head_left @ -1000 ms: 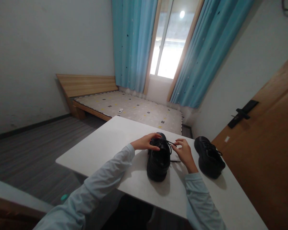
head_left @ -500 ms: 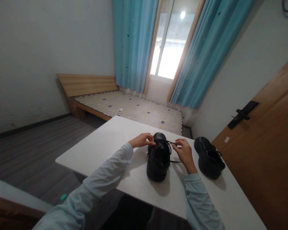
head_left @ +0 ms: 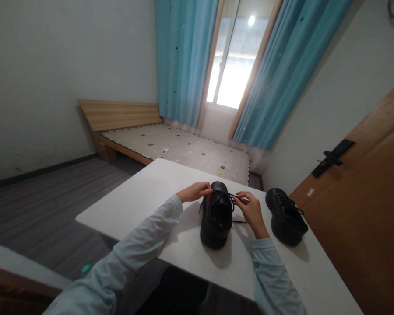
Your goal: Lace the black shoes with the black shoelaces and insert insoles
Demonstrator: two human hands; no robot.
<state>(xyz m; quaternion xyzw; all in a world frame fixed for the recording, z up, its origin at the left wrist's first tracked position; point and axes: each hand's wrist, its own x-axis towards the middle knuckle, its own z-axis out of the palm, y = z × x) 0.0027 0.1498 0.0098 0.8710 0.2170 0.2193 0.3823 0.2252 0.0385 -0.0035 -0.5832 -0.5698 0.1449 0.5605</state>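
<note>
A black lace-up shoe stands on the white table, its toe pointing away from me. At its left side, my left hand pinches the black shoelace near the toe. My right hand, to the right of the shoe, holds the shoelace between thumb and fingers. The lace runs across the top of the shoe between both hands. A loose lace end lies on the table beneath my right hand. The second black shoe sits untouched to the right of my right hand.
The white table reaches from my front toward a bed with a patterned mattress. On that mattress lies a small white remote. A wooden door with a black handle is close on the right. Blue curtains flank the window.
My left fingers have closed on the lace at the shoe's left side, and a lace end now hangs there. My right hand has shifted slightly left, toward the shoe.
</note>
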